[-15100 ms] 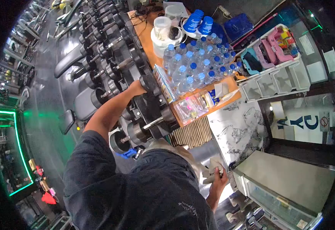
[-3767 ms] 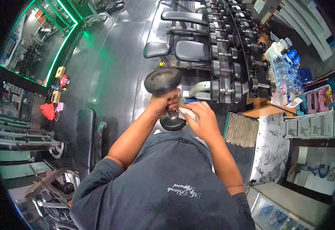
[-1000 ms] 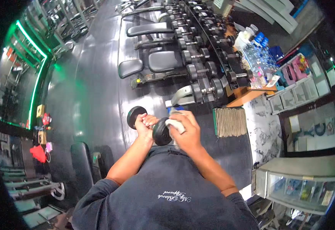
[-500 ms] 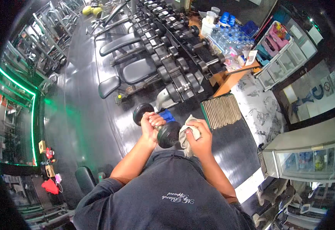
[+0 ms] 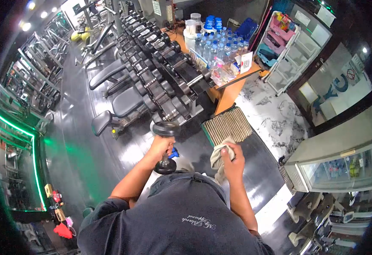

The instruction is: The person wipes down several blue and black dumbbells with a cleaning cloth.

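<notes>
Wrapped round the handle of a black dumbbell [image 5: 166, 129], my left hand [image 5: 162, 146] holds it upright, one round end above the fist and the other below. A small blue object [image 5: 174, 153] shows just beside that hand; what it is I cannot tell. To the right, my right hand [image 5: 233, 161] grips a pale crumpled cloth [image 5: 218, 158], its thumb pressed on the fabric. The cloth hangs apart from the dumbbell.
A dumbbell rack [image 5: 193, 111] with several dumbbells and a padded bench [image 5: 127, 102] stand ahead. Beyond are a wooden table [image 5: 227, 98] with bottles, a striped mat [image 5: 229, 126], and a glass-fronted fridge [image 5: 343, 168] at the right.
The dumbbell has turned from slanted to upright in my left hand. My right hand and the cloth have moved right, away from it. The view has shifted, showing more of the room ahead.
</notes>
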`<action>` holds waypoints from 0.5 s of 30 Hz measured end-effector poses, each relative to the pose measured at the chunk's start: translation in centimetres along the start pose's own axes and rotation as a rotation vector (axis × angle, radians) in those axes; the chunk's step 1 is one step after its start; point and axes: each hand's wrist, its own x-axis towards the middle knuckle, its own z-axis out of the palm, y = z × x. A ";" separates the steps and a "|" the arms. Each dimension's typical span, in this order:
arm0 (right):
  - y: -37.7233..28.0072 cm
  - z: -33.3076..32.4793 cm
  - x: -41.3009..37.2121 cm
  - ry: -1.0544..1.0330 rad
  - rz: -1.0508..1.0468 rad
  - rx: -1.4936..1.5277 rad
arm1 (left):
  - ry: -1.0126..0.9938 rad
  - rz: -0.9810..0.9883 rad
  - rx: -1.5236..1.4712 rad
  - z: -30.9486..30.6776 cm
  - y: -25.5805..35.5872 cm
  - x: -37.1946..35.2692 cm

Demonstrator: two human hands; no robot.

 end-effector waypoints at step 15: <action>5.3 -0.2 19.8 0.236 0.146 0.054 | -0.101 0.110 0.743 2.9 9.6 20.6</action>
